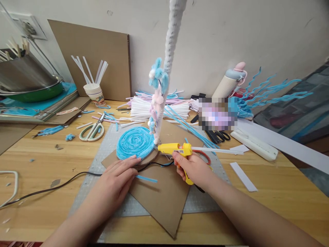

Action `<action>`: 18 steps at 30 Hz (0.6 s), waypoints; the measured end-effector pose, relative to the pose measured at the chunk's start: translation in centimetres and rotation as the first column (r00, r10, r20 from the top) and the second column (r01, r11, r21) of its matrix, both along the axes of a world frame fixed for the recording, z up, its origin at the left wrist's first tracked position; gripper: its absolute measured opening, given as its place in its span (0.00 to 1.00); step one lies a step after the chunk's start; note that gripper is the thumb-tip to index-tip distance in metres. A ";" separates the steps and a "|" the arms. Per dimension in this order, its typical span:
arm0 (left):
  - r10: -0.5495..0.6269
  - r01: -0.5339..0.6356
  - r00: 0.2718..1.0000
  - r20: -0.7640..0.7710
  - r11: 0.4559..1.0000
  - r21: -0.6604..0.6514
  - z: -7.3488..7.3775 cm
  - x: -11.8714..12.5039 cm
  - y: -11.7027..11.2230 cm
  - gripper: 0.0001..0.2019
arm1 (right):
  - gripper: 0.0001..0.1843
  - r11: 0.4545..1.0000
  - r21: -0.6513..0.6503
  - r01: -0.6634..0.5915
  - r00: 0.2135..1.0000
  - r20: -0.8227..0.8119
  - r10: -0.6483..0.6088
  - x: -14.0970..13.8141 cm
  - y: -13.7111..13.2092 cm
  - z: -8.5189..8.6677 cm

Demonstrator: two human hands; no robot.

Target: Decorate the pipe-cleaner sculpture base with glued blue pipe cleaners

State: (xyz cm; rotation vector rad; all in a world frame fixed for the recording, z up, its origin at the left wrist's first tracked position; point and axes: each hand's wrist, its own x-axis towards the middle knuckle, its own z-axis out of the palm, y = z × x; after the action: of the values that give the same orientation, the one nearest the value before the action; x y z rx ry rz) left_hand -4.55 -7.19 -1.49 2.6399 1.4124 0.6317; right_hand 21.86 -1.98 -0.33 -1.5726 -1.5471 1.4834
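My right hand (192, 169) grips a yellow hot glue gun (172, 148), a clear glue stick (218, 150) jutting from its back. Its nozzle points left at the foot of a tall white wrapped stem (171, 44), beside a round disc of coiled blue pipe cleaner (135, 142). My left hand (119, 178) lies against the disc's near edge with its fingertips touching it. From between its thumb and index finger sticks out a short blue pipe cleaner (147, 178). Blue and pink fluffy flowers (158, 77) climb the stem. Brown cardboard (164, 195) lies beneath.
A grey cutting mat (199, 202) is under the cardboard. Scissors (92, 128) lie left, near paper cups (94, 93). Bundled pipe cleaners (141, 111) are behind. A power strip (254, 145) and bottle (227, 80) are right. A black cord (66, 180) crosses the table.
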 end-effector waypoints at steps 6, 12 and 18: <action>0.009 -0.009 1.000 -0.013 1.000 0.002 0.0 -0.1 -0.2 0.10 | 0.21 1.000 0.004 -0.006 1.000 -0.009 0.006 -0.2 -0.3 -0.1; 0.055 -0.055 0.998 0.003 0.998 0.001 -0.3 -0.3 -0.5 0.10 | 0.23 0.999 0.002 -0.043 0.999 0.029 0.043 -0.2 -0.5 -0.1; 0.065 -0.065 0.998 -0.007 0.998 0.007 -0.3 -0.2 -0.4 0.10 | 0.23 0.998 0.066 -0.021 1.000 0.021 0.020 0.0 -1.0 0.2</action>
State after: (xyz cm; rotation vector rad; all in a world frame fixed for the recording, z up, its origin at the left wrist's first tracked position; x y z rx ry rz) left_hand -4.74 -7.60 -1.74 2.6131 1.5056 0.6352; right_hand 21.87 -2.94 -0.11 -1.5428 -1.6115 1.4159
